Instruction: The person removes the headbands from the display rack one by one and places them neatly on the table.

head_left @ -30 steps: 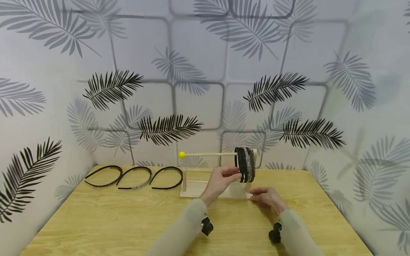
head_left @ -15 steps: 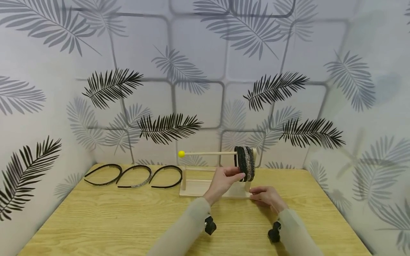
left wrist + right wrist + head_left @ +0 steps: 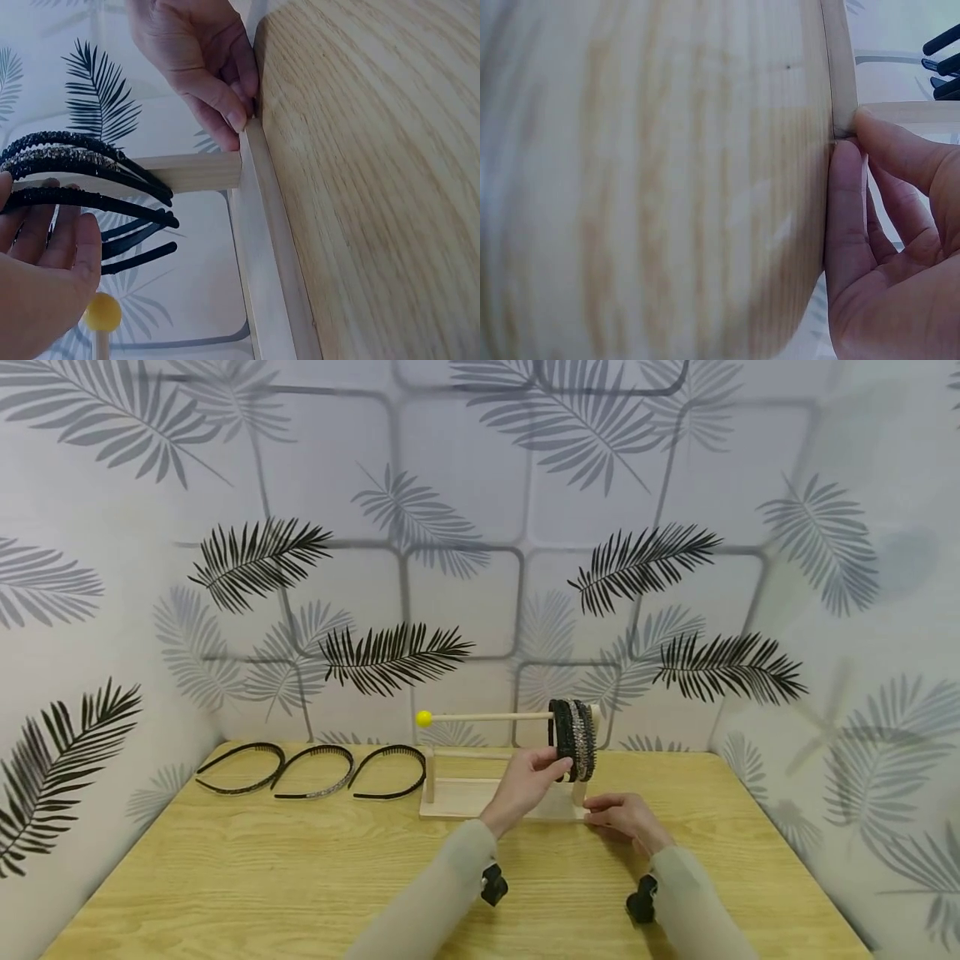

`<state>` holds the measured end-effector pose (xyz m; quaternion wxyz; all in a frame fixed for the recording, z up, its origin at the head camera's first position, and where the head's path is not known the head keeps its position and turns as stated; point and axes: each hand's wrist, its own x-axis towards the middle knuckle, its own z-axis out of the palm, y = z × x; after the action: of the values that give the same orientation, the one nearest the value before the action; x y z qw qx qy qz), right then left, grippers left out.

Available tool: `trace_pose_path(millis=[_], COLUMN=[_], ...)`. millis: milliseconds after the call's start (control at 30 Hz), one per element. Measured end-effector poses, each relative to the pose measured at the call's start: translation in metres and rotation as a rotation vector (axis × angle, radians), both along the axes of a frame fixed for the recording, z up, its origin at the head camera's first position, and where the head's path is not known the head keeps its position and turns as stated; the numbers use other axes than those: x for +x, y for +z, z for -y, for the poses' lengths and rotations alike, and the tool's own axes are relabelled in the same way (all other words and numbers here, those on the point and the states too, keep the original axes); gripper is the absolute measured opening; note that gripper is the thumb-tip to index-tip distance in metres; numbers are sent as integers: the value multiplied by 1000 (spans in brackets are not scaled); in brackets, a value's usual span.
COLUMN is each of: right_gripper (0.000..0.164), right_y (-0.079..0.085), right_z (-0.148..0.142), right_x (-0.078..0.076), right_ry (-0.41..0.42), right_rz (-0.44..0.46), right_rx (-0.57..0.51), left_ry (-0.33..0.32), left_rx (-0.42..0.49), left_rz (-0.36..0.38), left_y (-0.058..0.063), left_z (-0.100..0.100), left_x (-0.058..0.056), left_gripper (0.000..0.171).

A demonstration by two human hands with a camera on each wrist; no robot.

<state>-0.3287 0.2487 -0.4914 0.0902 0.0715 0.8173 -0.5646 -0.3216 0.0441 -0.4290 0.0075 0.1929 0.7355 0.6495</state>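
Observation:
Several headbands (image 3: 577, 742), black ones and a silver glittery one, hang bunched at the right end of a wooden stand's rod (image 3: 487, 717). My left hand (image 3: 525, 783) holds the front black headband (image 3: 71, 197) by its lower part, thumb in front and fingers behind it in the left wrist view. Low at the right, my right hand (image 3: 628, 819) grips the corner of the stand's base (image 3: 468, 800). The right wrist view shows thumb and fingers of that right hand (image 3: 900, 251) pinching the base's end, close to the tabletop.
Three more headbands (image 3: 313, 795) lie in a row on the wooden table (image 3: 247, 868), left of the stand. A yellow ball (image 3: 424, 718) caps the rod's left end. Behind the table rises a leaf-patterned backdrop (image 3: 465, 610).
My left hand has shifted slightly right, bringing the front headband closer against the others. The right hand stays at the base corner. The head view has tilted a little.

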Motion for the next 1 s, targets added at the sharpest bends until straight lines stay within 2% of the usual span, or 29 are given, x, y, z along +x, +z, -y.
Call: trace_pose_path(millis=[167,400,667,800,1000], right_gripper=[31,31,32,32,34], right_y=[-1,-1,4,6,3], right_z=[1,1,1,1,2], right_x=[-2,-3,-3,-2,1], right_ry=[-2,-18,-11,3,6], right_rz=[9,27,27,23,25], right_rx=[4,-3,-11,2,-37], left_ry=[2,-33,11,-3,-33], left_rx=[1,96,97,104,102], left_rz=[-21,-24,-42,-43,-55], left_y=[-1,-3,0,-1,-9], left_z=[10,21,37,49,68], left_x=[0,0,3,6,6], left_gripper=[22,26,23,23,29])
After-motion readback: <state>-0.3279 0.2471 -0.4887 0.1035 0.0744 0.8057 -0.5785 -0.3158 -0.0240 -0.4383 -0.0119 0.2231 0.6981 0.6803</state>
